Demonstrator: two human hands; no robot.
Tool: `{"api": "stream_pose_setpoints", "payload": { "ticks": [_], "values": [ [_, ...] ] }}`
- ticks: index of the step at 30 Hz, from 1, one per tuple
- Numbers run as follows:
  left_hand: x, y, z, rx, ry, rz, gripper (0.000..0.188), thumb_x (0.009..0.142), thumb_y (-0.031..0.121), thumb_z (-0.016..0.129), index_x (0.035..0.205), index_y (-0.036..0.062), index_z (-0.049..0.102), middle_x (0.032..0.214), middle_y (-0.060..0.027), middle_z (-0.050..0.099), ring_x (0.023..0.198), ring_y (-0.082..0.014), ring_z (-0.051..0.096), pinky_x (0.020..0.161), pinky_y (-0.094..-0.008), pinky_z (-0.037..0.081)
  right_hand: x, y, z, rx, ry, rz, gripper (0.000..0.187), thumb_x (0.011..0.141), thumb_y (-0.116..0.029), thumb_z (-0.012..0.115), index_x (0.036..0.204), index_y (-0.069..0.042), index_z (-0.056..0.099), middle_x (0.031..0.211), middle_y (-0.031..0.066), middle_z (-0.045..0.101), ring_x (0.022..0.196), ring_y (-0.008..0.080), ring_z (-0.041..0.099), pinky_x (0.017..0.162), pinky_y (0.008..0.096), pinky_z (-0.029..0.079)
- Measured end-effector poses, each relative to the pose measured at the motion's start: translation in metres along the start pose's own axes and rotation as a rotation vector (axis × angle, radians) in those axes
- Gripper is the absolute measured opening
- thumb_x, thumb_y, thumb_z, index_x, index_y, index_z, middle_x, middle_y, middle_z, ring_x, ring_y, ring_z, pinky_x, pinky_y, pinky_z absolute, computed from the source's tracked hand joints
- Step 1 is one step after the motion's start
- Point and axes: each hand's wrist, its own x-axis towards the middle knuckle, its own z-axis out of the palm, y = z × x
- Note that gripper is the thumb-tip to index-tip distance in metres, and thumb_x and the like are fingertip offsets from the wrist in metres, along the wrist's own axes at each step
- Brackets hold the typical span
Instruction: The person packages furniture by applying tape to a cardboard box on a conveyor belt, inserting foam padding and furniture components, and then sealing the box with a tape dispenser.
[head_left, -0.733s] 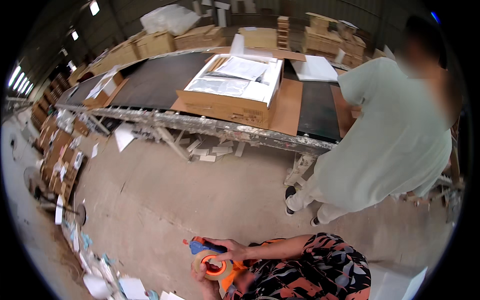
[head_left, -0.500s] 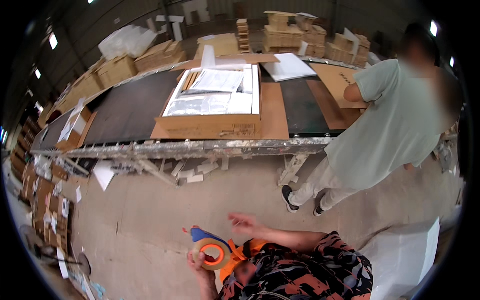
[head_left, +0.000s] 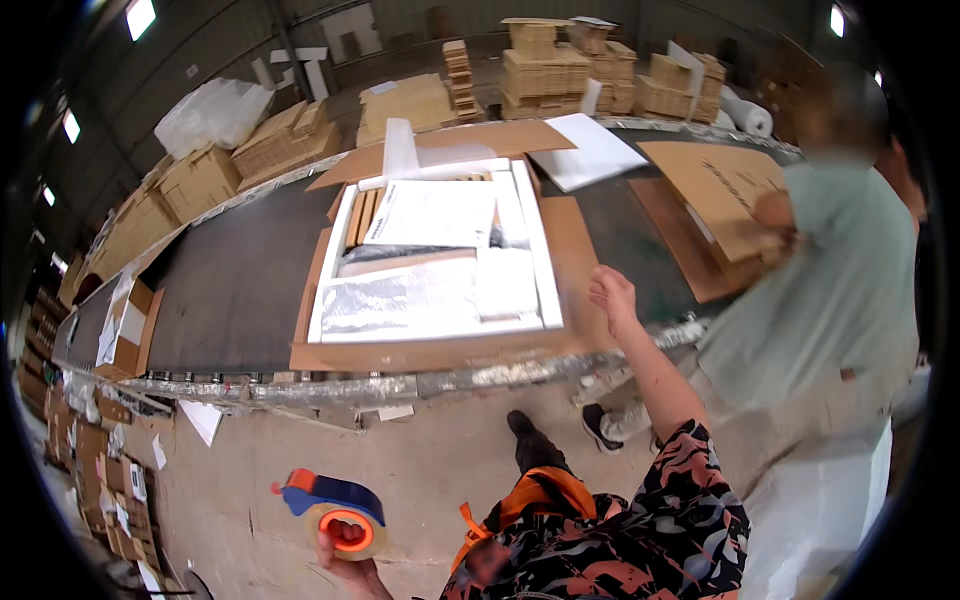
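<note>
In my left hand [head_left: 345, 570] is a blue and red tape dispenser [head_left: 335, 493], with my fingers through the orange core of its tape roll [head_left: 372, 538]. My right hand [head_left: 613, 296] is stretched forward with curled fingers at the outer edge of the right flap [head_left: 573, 265] of a carton; whether they grip the flap is not clear. The carton [head_left: 420, 355] lies open on the conveyor, its flaps spread out. White foam [head_left: 547, 285] lines its rim. Inside lie a printed sheet [head_left: 430, 212], wrapped parts [head_left: 400, 300] and brown strips [head_left: 362, 218].
At the right a co-worker [head_left: 830, 250] bends over another carton [head_left: 715, 190]. A white board [head_left: 585, 152] lies behind the open carton on the dark conveyor [head_left: 235, 270]. Flat cardboard stacks [head_left: 545, 80] stand beyond. White sheet material [head_left: 820, 510] stands at my right.
I have come closer to the conveyor. My right hand has moved forward and right, up to the carton's right flap. The tape dispenser in my left hand has shifted left. The co-worker has moved too.
</note>
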Motion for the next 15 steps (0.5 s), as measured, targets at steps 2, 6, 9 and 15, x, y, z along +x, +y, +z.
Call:
{"api": "stream_pose_setpoints", "payload": {
  "ticks": [2, 6, 9, 15],
  "values": [
    [0.034, -0.001, 0.035, -0.062, -0.182, -0.009, 0.046, 0.085, 0.044, 0.058, 0.109, 0.0055, 0.057, 0.086, -0.004, 0.058, 0.078, -0.0154, 0.056, 0.072, -0.0306, 0.047, 0.066, 0.011, 0.004, 0.103, -0.064, -0.022, 0.039, 0.084, -0.02, 0.061, 0.117, 0.0, 0.059, 0.084, 0.0032, 0.062, 0.069, 0.0102, 0.057, 0.066, 0.0258, 0.05],
    [0.086, -0.021, 0.111, -0.047, 0.238, 0.132, 0.058, 0.086, 0.049, 0.056, 0.129, 0.0106, 0.051, 0.126, -0.0064, 0.055, 0.116, -0.0249, 0.053, 0.097, -0.042, 0.044, 0.168, 0.035, 0.031, -0.032, -0.076, -0.063, 0.048, 0.083, -0.025, 0.063, 0.122, 0.002, 0.057, 0.091, 0.0099, 0.065, 0.077, 0.0172, 0.062, 0.074, 0.0301, 0.052],
    [0.163, -0.031, 0.096, -0.186, 0.093, 0.206, 0.067, 0.079, 0.038, 0.069, 0.131, 0.0021, 0.045, 0.129, -0.0139, 0.051, 0.119, -0.0301, 0.049, 0.103, -0.0464, 0.042, 0.238, 0.041, 0.044, -0.793, 0.035, -0.251, 0.081, 0.072, -0.047, 0.072, 0.135, -0.002, 0.046, 0.138, 0.0258, 0.042, 0.127, 0.0381, 0.042, 0.103, 0.0478, 0.036],
    [0.224, -0.04, 0.168, -0.035, 0.16, 0.164, 0.064, 0.08, 0.041, 0.066, 0.128, 0.0028, 0.049, 0.125, -0.0131, 0.055, 0.116, -0.0287, 0.052, 0.101, -0.0434, 0.043, 0.321, -0.001, 0.087, -1.497, -0.05, -0.275, 0.118, 0.063, -0.069, 0.071, 0.149, -0.008, 0.017, 0.154, 0.0206, 0.011, 0.139, 0.0497, 0.006, 0.108, 0.0581, 0.024]
  ]
}}
